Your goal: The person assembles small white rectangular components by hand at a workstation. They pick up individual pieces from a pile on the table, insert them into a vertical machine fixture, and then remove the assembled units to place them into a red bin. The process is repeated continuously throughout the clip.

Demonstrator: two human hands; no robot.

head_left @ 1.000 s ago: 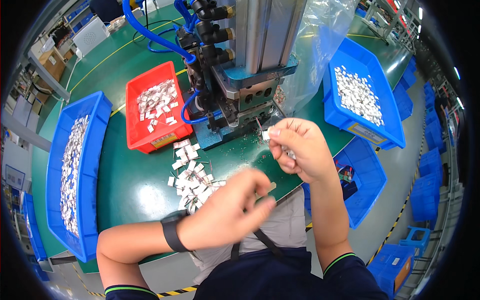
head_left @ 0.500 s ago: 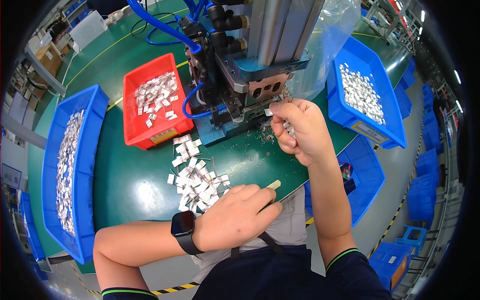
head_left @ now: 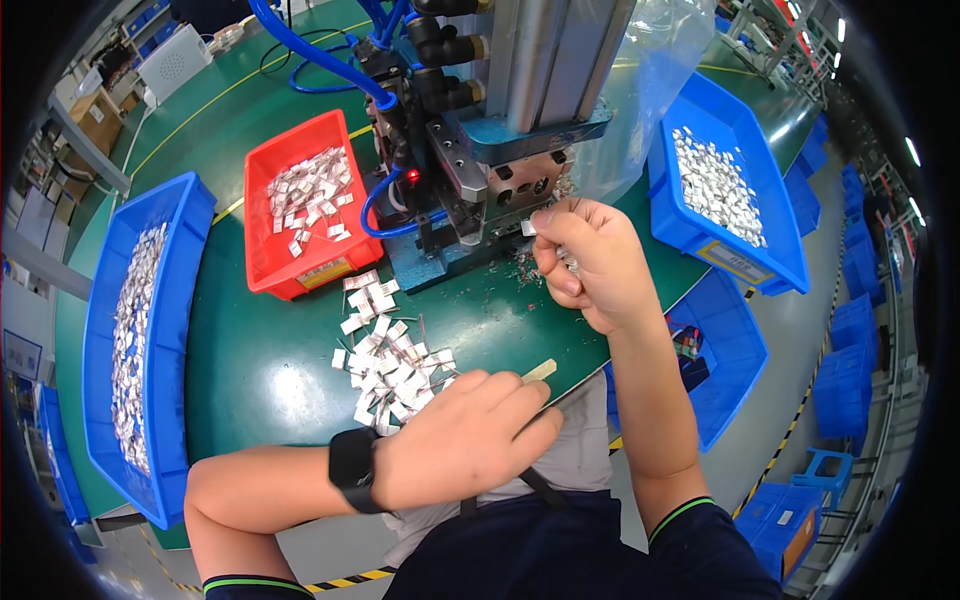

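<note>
My right hand (head_left: 595, 265) is closed in a pinch at the front of the bench press (head_left: 525, 185). Between thumb and forefinger sits a small white rectangular component (head_left: 529, 228), at the press's lower tooling. More white pieces show under its curled fingers. My left hand (head_left: 465, 430) is palm down by the table's near edge, beside a loose pile of white components with thin wire leads (head_left: 392, 370). Its fingers bend downward and their tips are hidden, so I cannot make out what they hold, if anything.
A red bin (head_left: 262, 215) with white components stands left of the press. Blue bins of white pieces stand at far left (head_left: 172, 330) and right (head_left: 715, 245). Another blue bin (head_left: 735, 375) sits below the right edge. Blue air hoses (head_left: 325, 55) run to the press. Scraps lie by its base.
A red light has come on at the press's left side. My right hand still pinches the component at the tooling. My left hand has hardly moved.
</note>
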